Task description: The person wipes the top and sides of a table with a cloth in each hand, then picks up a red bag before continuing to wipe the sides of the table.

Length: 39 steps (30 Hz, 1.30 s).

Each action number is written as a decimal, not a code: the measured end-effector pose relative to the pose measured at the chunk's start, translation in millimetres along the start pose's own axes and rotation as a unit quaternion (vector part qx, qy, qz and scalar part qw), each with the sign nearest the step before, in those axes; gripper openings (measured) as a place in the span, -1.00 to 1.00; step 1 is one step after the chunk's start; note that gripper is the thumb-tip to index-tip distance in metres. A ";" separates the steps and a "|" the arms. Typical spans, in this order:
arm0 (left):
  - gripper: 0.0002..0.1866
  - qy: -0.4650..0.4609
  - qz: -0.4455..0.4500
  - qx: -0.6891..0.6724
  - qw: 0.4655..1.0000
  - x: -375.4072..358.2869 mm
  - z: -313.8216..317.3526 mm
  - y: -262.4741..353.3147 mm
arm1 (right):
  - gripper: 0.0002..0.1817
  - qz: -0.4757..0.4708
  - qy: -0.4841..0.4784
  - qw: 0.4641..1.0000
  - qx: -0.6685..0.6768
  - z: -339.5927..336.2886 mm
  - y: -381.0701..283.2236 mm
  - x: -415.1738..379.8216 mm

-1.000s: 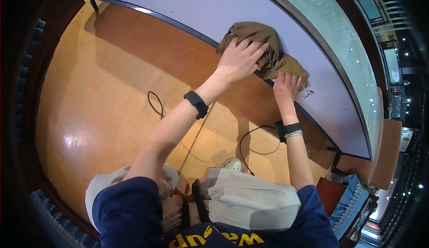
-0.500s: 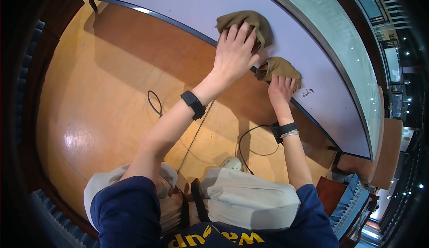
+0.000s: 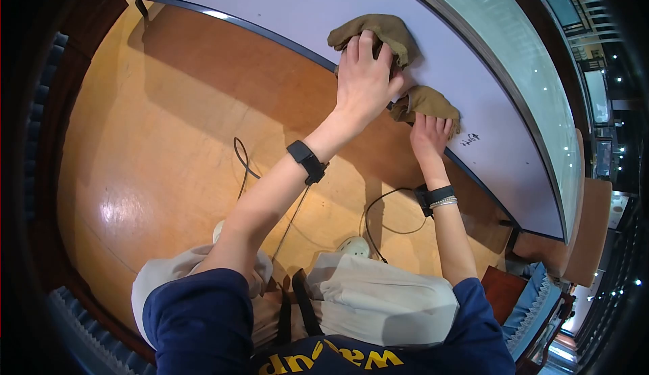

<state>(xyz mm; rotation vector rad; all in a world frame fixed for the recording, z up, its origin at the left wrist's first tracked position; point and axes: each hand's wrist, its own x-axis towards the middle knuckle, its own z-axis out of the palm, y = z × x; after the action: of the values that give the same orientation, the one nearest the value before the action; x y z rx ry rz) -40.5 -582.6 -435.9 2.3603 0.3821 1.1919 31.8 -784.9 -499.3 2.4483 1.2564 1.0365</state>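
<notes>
Near the front edge of the pale lavender table (image 3: 270,3), a brown cloth (image 3: 385,30) lies bunched in two lumps, one under each of the person's hands. The upper lump sits beneath and just beyond the fingertips of the left hand (image 3: 365,81), which lies flat with its fingers stretched out and close together, pressing down on the fabric rather than closing around it. The lower lump pokes out above the right hand (image 3: 428,135), whose fingers also lie extended on the cloth at the table's dark rim; whether any fabric is pinched beneath them cannot be told. Both hands sit just beside each other. Each wrist carries a black band, the left one (image 3: 307,162) and the right one (image 3: 433,194), the latter next to a thin silver bracelet. Just right of the right hand, a small black scribble (image 3: 470,138) marks the tabletop, too small to read. Yellow lettering (image 3: 355,360) shows upside down on the navy shirt and seems to read "Warmup".
</notes>
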 end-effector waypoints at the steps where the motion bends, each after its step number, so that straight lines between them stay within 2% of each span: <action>1: -0.58 -0.007 -0.001 -0.012 1.000 1.9 -2.6 -0.6 | -0.65 0.002 -0.006 1.000 0.003 0.6 0.6 -1.0; 3: -0.58 -0.015 -0.002 -0.025 1.000 8.4 -7.0 0.4 | -0.65 -0.004 0.000 1.000 0.004 1.3 1.6 -1.8; 5: -0.60 0.036 -0.015 -0.049 0.998 15.4 -9.3 3.2 | -0.65 -0.008 0.006 1.000 0.004 1.6 2.5 -2.1; 9: -0.59 0.060 -0.034 -0.056 0.996 18.7 -9.1 10.3 | -0.66 -0.003 0.004 1.000 0.006 0.3 -0.9 -1.9; 12: -0.59 0.039 -0.036 -0.051 0.997 9.9 -4.9 8.9 | -0.66 -0.007 0.004 1.000 0.003 4.8 -1.4 -3.7; 14: -0.54 -0.041 -0.036 -0.060 0.997 -6.0 1.1 8.4 | -0.67 -0.009 0.005 1.000 0.006 7.5 -2.7 -5.4; 17: -0.57 -0.067 -0.062 -0.105 0.990 -20.8 11.4 6.6 | -0.70 -0.016 -0.001 1.000 0.011 9.1 -4.4 -7.7; 19: -0.61 -0.054 -0.074 -0.142 0.986 -10.3 3.2 10.0 | -0.71 -0.026 -0.043 0.999 0.011 8.9 -1.1 -11.9; 21: -0.59 -0.038 -0.046 -0.167 0.984 6.6 -5.8 9.8 | -0.71 -0.021 -0.034 0.999 0.010 13.4 0.1 -14.9; 22: -0.52 0.014 -0.013 -0.130 0.991 15.9 -6.6 10.1 | -0.71 -0.021 -0.021 0.999 0.013 16.0 -0.3 -15.1; 23: -0.52 0.014 -0.011 -0.130 0.991 23.7 -8.4 12.0 | -0.71 -0.020 -0.020 1.000 0.013 16.8 -0.4 -16.0; 25: -0.48 0.113 -0.044 -0.212 0.970 34.2 -9.1 17.9 | -0.72 -0.022 -0.048 0.998 0.027 16.2 0.3 -18.2; 26: -0.43 0.114 -0.066 -0.218 0.967 35.0 -6.8 20.1 | -0.72 -0.021 -0.049 0.998 0.027 17.1 0.9 -19.2; 29: -0.47 0.114 -0.110 -0.213 0.964 28.5 8.5 21.0 | -0.73 -0.028 -0.025 0.999 0.025 16.5 2.4 -16.5; 33: -0.49 0.065 -0.111 -0.193 0.973 11.0 8.2 16.8 | -0.74 -0.043 -0.032 0.999 0.003 16.2 4.2 -17.4; 36: -0.50 0.038 -0.060 -0.153 0.986 6.8 4.0 14.1 | -0.73 -0.043 -0.028 0.999 0.004 14.7 4.8 -15.2; 38: -0.54 0.096 -0.045 -0.141 0.984 15.1 2.4 12.3 | -0.72 -0.043 -0.028 0.999 0.002 13.0 4.1 -15.3; 39: -0.54 0.094 -0.044 -0.143 0.984 21.5 1.3 12.4 | -0.72 -0.042 -0.035 0.999 0.006 13.1 4.0 -15.7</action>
<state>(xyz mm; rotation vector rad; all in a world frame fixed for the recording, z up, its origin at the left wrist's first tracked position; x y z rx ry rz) -26.4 -584.1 -415.5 1.9759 0.3477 1.3354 37.0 -797.9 -514.8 2.3968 1.3345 0.9172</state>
